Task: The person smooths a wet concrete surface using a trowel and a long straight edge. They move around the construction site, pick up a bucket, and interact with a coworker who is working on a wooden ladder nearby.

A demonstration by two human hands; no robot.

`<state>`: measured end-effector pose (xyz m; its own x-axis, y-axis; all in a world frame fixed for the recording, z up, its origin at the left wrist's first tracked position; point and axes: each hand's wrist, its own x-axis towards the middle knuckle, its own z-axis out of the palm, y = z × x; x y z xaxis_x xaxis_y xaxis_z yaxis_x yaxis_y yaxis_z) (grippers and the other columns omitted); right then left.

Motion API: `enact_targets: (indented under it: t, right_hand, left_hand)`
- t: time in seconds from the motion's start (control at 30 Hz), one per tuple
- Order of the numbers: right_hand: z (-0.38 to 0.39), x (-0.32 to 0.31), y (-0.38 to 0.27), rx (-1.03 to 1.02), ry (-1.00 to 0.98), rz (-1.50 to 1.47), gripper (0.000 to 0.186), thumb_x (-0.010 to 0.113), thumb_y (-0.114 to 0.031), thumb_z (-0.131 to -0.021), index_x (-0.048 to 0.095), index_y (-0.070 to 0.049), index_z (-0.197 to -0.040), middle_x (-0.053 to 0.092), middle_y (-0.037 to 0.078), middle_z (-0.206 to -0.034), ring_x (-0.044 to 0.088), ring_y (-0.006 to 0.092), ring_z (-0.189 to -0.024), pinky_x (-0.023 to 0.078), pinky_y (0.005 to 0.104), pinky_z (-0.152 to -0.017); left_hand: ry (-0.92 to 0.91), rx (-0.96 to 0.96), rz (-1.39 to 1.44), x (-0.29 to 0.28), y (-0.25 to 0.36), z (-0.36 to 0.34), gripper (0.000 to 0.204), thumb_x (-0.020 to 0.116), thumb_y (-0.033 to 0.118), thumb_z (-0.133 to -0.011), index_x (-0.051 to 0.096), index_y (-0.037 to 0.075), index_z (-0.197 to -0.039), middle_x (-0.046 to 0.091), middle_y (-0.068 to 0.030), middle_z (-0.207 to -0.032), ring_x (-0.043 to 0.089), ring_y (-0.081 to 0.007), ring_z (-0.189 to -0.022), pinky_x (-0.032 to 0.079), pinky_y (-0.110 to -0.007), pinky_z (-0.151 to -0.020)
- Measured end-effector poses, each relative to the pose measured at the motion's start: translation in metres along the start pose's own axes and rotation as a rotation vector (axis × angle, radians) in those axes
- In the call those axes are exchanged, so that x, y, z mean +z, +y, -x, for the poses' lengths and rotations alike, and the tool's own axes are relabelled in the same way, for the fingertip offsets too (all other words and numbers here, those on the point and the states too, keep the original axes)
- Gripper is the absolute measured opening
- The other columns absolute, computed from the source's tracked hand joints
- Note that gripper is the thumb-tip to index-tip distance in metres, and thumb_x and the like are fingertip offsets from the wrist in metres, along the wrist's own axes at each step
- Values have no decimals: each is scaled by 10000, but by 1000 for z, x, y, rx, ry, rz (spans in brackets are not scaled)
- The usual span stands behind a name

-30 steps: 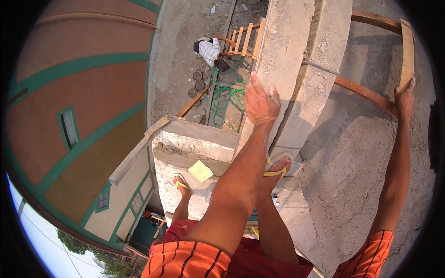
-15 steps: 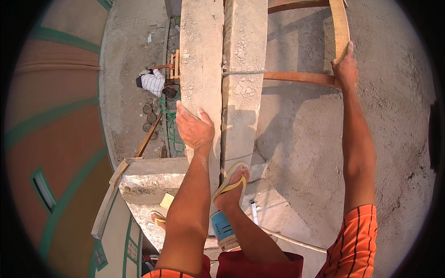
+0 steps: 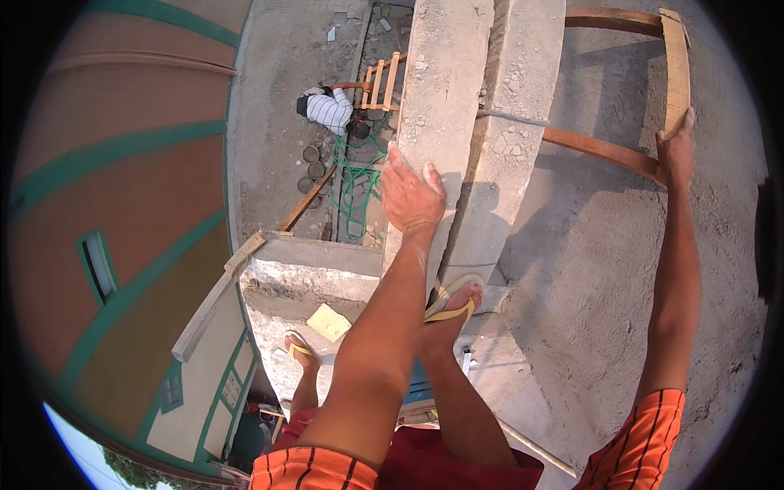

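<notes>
My left hand [image 3: 411, 192] lies on the left edge of a long, dusty beam [image 3: 445, 82], its fingers stretched and the thumb apart. A second dusty beam [image 3: 523, 69] runs beside it, with a narrow gap between them and a thin tie [image 3: 513, 118] crossing over. My right hand [image 3: 676, 155] is closed round the near end of a wooden piece [image 3: 675, 69]. Two crosspieces, the nearer a reddish wooden bar [image 3: 600, 149], join that piece to the beam side. My sandalled foot [image 3: 457, 302] stands on the near end of the beams.
Far below on the left, a person in a striped shirt [image 3: 331, 110] bends by a wooden ladder-like frame [image 3: 382, 86], near green hose [image 3: 355, 196] and several round pots [image 3: 311, 153]. A yellow block [image 3: 328, 322] rests on the ledge [image 3: 310, 278]. Rough grey ground [image 3: 604, 302] spreads right.
My view has turned, so beams, hands and the person below appear farther right and the beams lean. Both hands keep their places on the wood and the beam.
</notes>
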<state>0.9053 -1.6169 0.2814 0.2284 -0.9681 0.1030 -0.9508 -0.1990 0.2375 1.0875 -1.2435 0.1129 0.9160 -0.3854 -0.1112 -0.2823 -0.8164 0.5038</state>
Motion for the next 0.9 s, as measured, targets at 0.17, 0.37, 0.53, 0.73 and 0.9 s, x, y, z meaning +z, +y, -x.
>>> enact_targets:
  t: [0.17,0.37,0.53,0.73,0.9]
  right_hand:
    - [-7,2,3,29,-34,103,783,601,-207,-883,127,-145,-1502,612,211,-1153,613,342,-1069,505,466,-910]
    - [-8,2,5,2,-19,125,791,618,-230,-879,132,-165,-1501,605,227,-1166,602,364,-1086,498,470,-916]
    - [-8,2,5,7,-35,115,775,607,-228,-887,137,-145,-1498,607,230,-1169,603,360,-1090,500,466,-915]
    - [-6,4,7,-14,12,137,755,600,-222,-896,150,-132,-1496,603,219,-1194,610,350,-1087,503,457,-917]
    - [-4,0,-1,-11,-10,140,752,604,-213,-891,166,-132,-1496,621,220,-1158,622,355,-1062,509,457,-906]
  left_hand:
    - [-10,-23,7,1,3,0,712,614,245,-827,285,1,-1409,501,-200,-1228,484,-349,-1141,403,-431,-949]
    - [-24,-43,22,2,3,1,718,624,239,-822,287,4,-1411,496,-195,-1259,478,-342,-1162,398,-428,-962]
    - [6,-17,64,2,3,0,738,608,292,-819,296,-26,-1408,499,-210,-1167,485,-361,-1092,402,-428,-925]
    - [-50,-45,57,-3,5,1,737,631,246,-820,275,-2,-1417,495,-194,-1236,478,-340,-1160,403,-424,-958]
    - [-44,-56,-3,-1,5,0,755,643,244,-813,264,-4,-1417,500,-194,-1212,490,-342,-1131,415,-425,-936]
